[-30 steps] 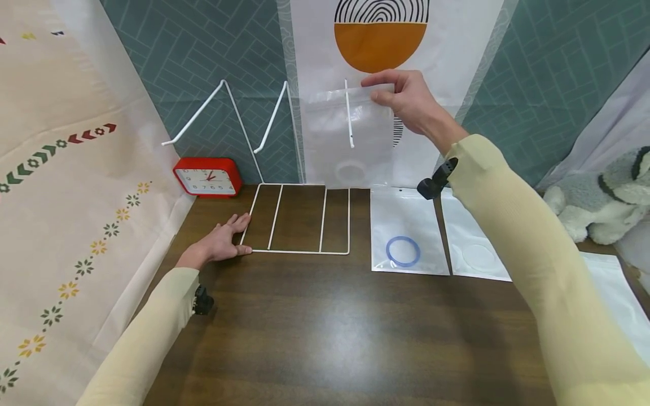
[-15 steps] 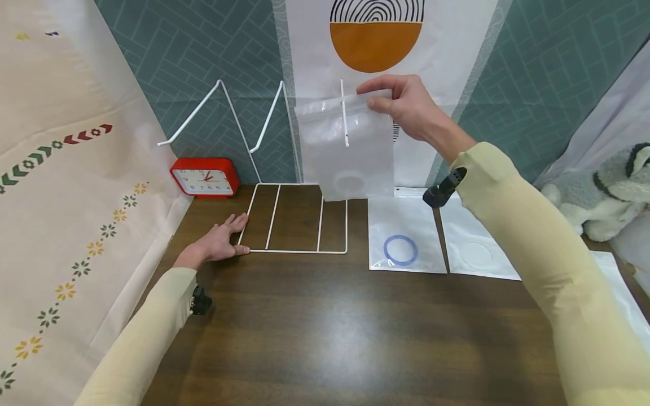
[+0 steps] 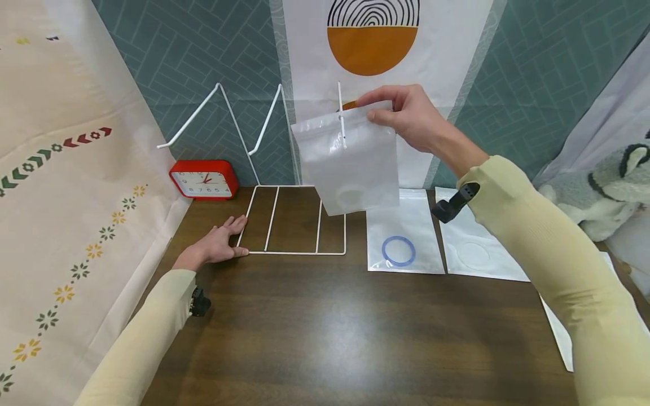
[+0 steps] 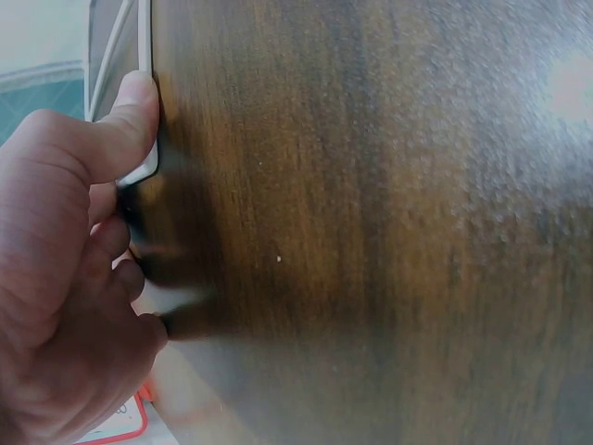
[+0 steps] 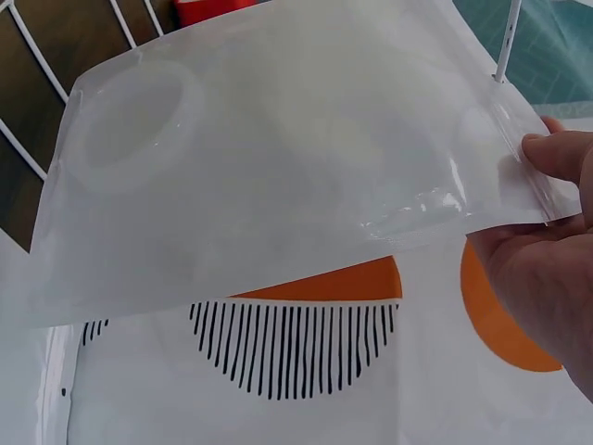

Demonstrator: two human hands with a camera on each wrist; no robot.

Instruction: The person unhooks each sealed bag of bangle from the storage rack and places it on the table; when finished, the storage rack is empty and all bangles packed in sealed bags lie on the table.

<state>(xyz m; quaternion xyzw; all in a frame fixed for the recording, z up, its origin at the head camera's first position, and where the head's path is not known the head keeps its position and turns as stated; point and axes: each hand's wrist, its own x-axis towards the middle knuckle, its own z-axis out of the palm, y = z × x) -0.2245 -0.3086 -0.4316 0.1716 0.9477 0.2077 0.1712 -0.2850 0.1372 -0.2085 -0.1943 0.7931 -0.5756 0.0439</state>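
Observation:
In the head view my right hand pinches the top right corner of a white zip-top plastic bag. A pale ring shape shows near the bag's lower end in the right wrist view. One prong of a white wire rack passes through the bag's top edge, and the bag hangs tilted from it. My left hand rests at the front left corner of the rack's base, thumb on the front wire and extended fingers along the side wire.
A red clock stands left of the rack. To the right lie a white bag with a blue ring and another with a pale ring. A grey-and-white plush toy sits at far right.
My right hand has come down and towards me with the bag, whose lower edge now swings lower and further forward. The prong now goes through the bag's top. My left hand stays put.

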